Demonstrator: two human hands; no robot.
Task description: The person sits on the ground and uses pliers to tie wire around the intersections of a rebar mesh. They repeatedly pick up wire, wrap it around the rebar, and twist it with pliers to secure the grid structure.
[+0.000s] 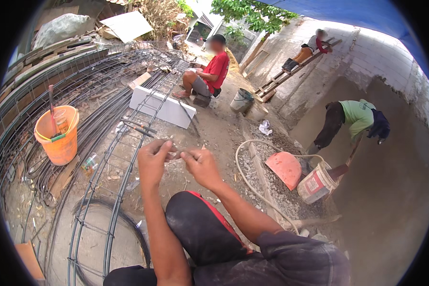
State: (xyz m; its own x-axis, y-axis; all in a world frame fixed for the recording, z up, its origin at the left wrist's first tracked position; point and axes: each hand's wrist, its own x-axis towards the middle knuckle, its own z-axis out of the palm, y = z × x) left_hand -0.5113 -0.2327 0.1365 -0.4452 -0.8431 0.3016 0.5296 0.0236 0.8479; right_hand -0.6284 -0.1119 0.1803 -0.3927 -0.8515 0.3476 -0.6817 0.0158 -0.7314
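Note:
My left hand [156, 157] and my right hand [201, 167] meet in front of my raised knee, thumbs pinched against bent fingers. Anything thin between the fingertips is too small to make out. Left of them runs a long rebar cage [118, 193], its bars joined by thin stirrups. Pincers [140, 128] with dark and orange handles lie across it, just beyond my left hand. A coil of thin wire [142, 238] rests on the ground under the cage. Farther out, a white lightweight block [164, 109] stands on edge beneath the bars.
At left are an orange bucket [59, 143] holding tools, loose rebar [93, 103] and stacked planks [39, 68]. A hose [237, 157], a red scoop-like piece [284, 169] and a white pail [316, 184] lie right. One person sits ahead, another bends over wet concrete [386, 200], a third is on a ladder [282, 77].

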